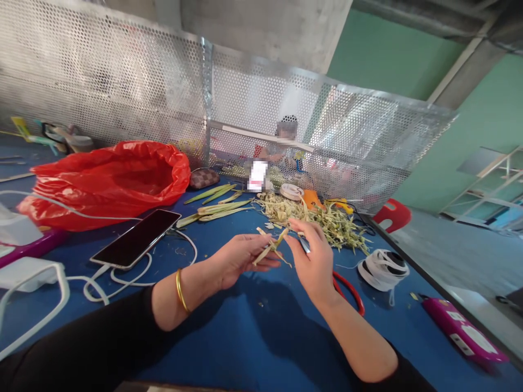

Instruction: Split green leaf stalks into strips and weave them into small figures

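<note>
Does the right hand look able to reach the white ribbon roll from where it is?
Probably yes. The white ribbon roll lies on the blue table just right of the right hand, with little but bare table between; the red-handled scissors lie nearer the wrist, off that path.

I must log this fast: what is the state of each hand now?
Left hand: closed on a folded leaf strip.
Right hand: fingers pinch the same strip's upper end; whether it also holds the red scissors cannot be told.
</note>
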### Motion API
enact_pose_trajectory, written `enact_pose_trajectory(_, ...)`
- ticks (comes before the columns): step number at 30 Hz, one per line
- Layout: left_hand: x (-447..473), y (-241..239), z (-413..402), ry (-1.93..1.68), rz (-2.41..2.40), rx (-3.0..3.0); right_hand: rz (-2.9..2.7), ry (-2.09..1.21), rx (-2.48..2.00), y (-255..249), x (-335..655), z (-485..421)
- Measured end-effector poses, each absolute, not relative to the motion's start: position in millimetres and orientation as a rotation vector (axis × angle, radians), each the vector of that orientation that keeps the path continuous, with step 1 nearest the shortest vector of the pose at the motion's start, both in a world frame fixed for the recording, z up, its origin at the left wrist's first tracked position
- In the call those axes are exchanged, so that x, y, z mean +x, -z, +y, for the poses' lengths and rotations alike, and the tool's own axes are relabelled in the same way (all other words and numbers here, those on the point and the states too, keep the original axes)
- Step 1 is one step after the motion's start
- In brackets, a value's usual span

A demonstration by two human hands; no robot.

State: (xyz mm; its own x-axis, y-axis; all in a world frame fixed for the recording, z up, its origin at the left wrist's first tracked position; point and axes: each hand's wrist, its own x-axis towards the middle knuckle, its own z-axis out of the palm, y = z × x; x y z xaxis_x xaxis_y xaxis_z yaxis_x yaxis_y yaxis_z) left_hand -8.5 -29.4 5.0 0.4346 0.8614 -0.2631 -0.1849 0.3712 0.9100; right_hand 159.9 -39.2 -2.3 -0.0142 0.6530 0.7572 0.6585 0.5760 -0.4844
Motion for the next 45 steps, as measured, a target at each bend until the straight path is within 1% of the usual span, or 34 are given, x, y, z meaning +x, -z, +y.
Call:
enact_pose_trajectory(2,-12,-9,-27,-0.838,0.847,0.885,-1.873,0.311,-0.992,-2,159,-45)
enact_pose_trajectory(5,-14,-11,-25,-0.913,0.858,0.852,-2.164,0.566,-0.864,-1,154,-51)
enact_pose_trajectory(9,-10,-6,-26,-0.913,0.829,0.855,-2.376,0.771,-0.813,7,147,-52)
enact_pose_trajectory(12,-8,-1,-27,-0.907,0.839,0.882,-2.430,0.903,-0.795,11,142,-53)
enact_pose_trajectory(15,-8,-1,-28,-0.918,0.883,0.877,-2.422,0.964,-0.823,12,139,-54)
enact_pose_trajectory(25,-4,-4,-32,-0.912,0.957,0.839,-2.381,1.016,-0.828,19,133,-54)
enact_pose_trajectory(34,0,3,-33,-1.021,0.920,0.787,-2.410,1.052,-0.752,16,134,-55)
enact_pose_trajectory(39,4,14,-31,-1.103,0.882,0.747,-2.487,0.953,-0.664,17,134,-54)
enact_pose_trajectory(41,3,14,-29,-1.113,0.863,0.749,-2.428,0.850,-0.682,16,136,-54)
enact_pose_trajectory(45,-3,5,-25,-1.067,0.825,0.799,-2.040,0.524,-0.986,10,145,-50)
